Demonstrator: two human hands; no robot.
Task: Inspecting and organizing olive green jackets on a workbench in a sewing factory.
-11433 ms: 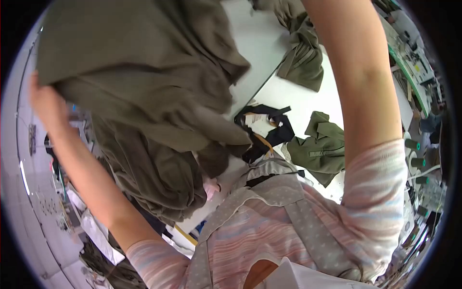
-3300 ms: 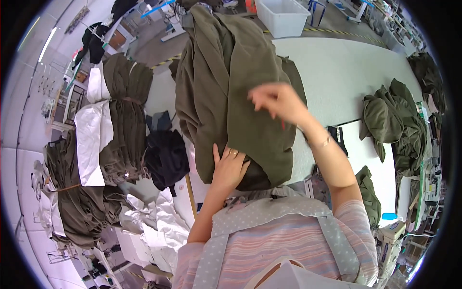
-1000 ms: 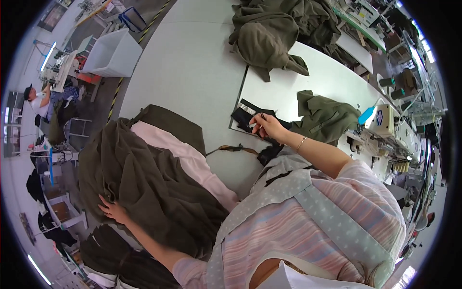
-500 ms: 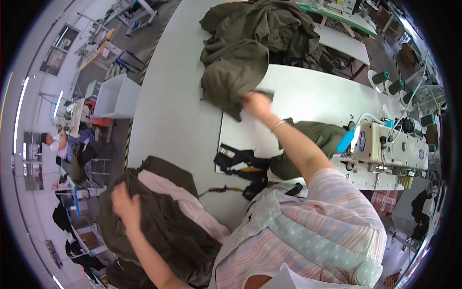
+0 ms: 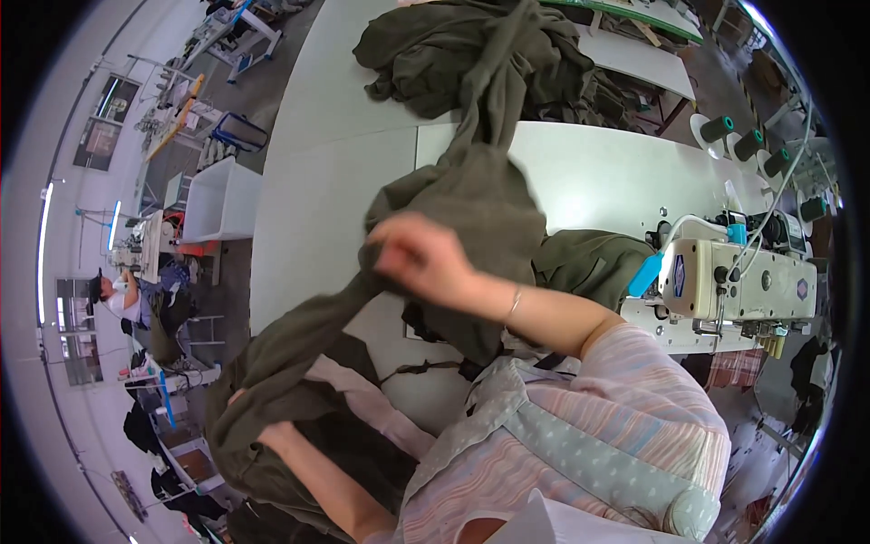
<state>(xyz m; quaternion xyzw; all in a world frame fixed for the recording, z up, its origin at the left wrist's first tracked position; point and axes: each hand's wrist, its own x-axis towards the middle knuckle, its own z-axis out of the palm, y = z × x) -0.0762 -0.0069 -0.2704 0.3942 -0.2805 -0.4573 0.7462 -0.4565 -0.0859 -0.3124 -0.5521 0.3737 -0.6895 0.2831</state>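
A long olive-green garment (image 5: 485,195) stretches from the fabric pile at the top, across the table, down to the lower left. My left hand (image 5: 272,433) is closed on its lower end, with most of the fingers hidden under folds. Curled and slightly blurred, my right hand (image 5: 424,260) grips the bunched cloth around the middle of its length. Beneath my left hand lies a heap of olive-green garments (image 5: 362,453), with a pale pink strip of cloth (image 5: 367,399) across it.
A pile of olive-green cloth (image 5: 417,54) covers the table's far end. At right stands a sewing machine (image 5: 739,281) with olive cloth (image 5: 594,263) beside it and thread cones (image 5: 748,143) behind. A white bin (image 5: 222,204) is left of the table. Another person (image 5: 118,295) sits farther left.
My right hand has come nearer and leftward, drawing the garment off the pile and across the table. My left hand, earlier resting open on the lower heap, now holds the garment's end.
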